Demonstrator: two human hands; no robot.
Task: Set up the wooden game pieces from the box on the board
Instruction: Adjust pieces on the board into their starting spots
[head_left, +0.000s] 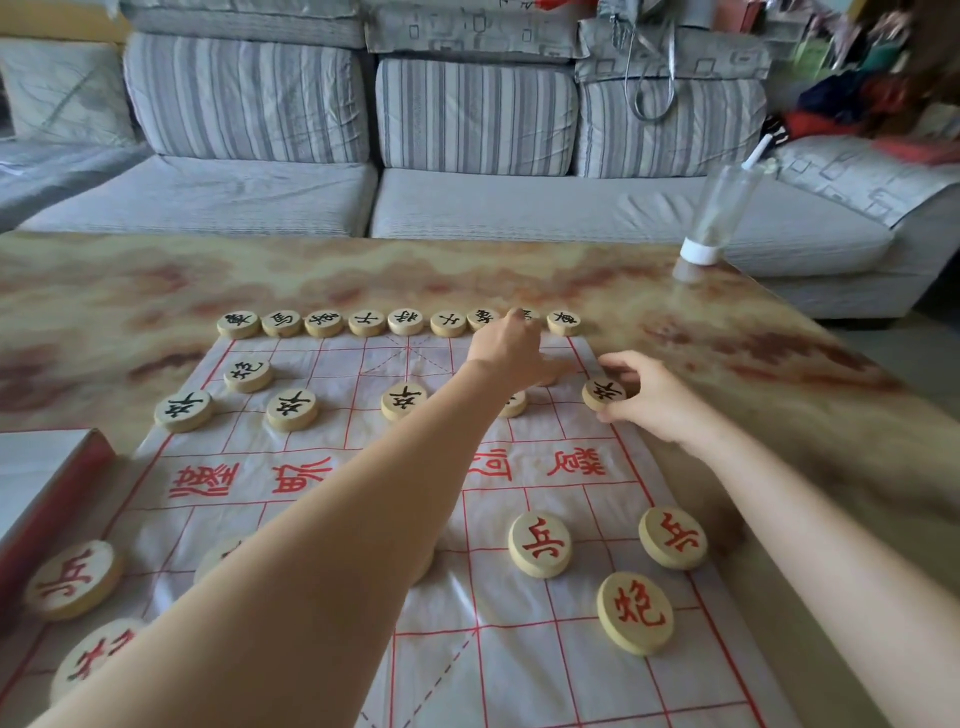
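Black piece (604, 392) seemingly pinched between right fingers (621, 364)

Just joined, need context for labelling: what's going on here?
A person is setting out wooden pieces on a paper board. The left hand reaches to the far row of black-marked pieces, covering one near its right end; its grip is hidden. The right hand holds a black-marked piece in its fingers at the board's right edge. Red-marked pieces lie nearer.
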